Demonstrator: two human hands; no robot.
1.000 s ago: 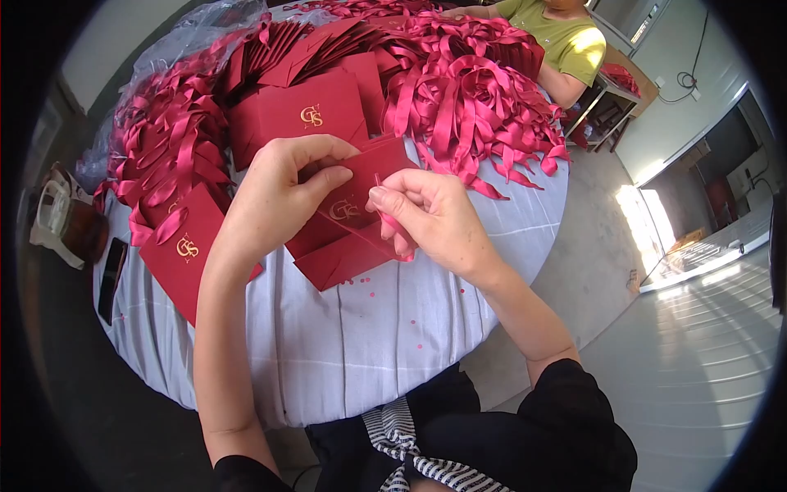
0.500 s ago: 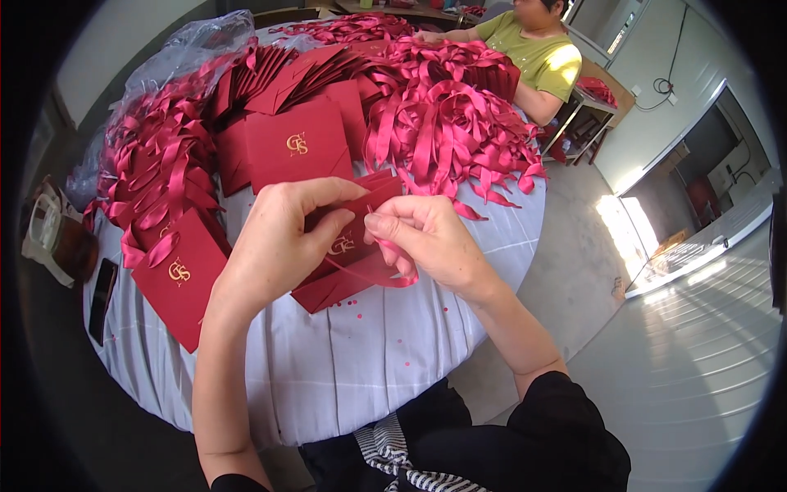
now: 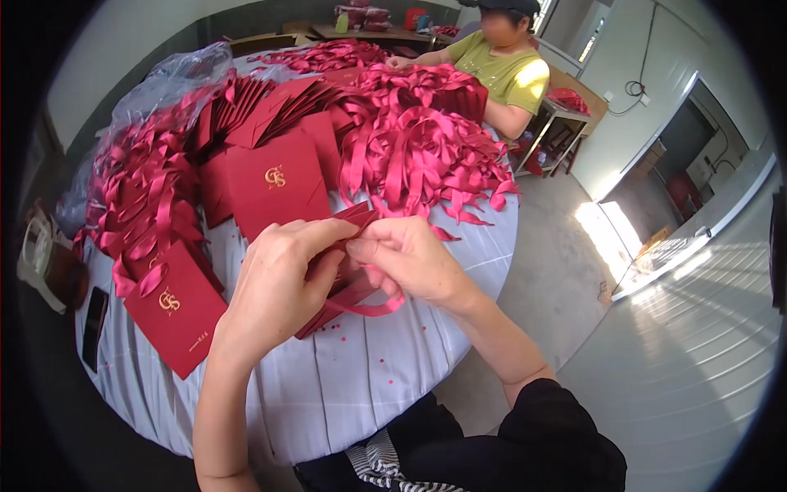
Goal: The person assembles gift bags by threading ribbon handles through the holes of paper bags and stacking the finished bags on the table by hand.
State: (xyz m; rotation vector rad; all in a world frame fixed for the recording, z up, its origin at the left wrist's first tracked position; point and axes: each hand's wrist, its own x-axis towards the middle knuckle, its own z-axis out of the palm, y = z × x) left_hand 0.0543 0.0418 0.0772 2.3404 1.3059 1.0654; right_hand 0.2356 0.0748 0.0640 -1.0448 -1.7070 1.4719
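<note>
My left hand (image 3: 283, 275) is closed round the upper part of a small dark-red paper bag (image 3: 359, 215), thumb in front. At the bag's top edge, my right hand (image 3: 418, 258) pinches a red satin ribbon (image 3: 369, 309), which hangs in a loop below the fingers. The ribbon's end and the spot where it meets the bag are hidden by my fingertips. To the left lies another red bag (image 3: 176, 312) with gold lettering and a ribbon at its top. Beyond my hands, flat red bags (image 3: 279, 176) lie in overlapping stacks.
A heap of loose ribbons (image 3: 434, 156) lies at the right, and beribboned bags (image 3: 143, 193) pile up at the left. Clear plastic (image 3: 184, 86) covers the far-left edge. A phone (image 3: 93, 330) rests on the grey tablecloth (image 3: 361, 410). Across the table sits a person in green (image 3: 504, 74).
The view has swung, so the table appears shifted left and lower. My right fingers have moved in closer against the bag's top, and the ribbon loop hangs wider.
</note>
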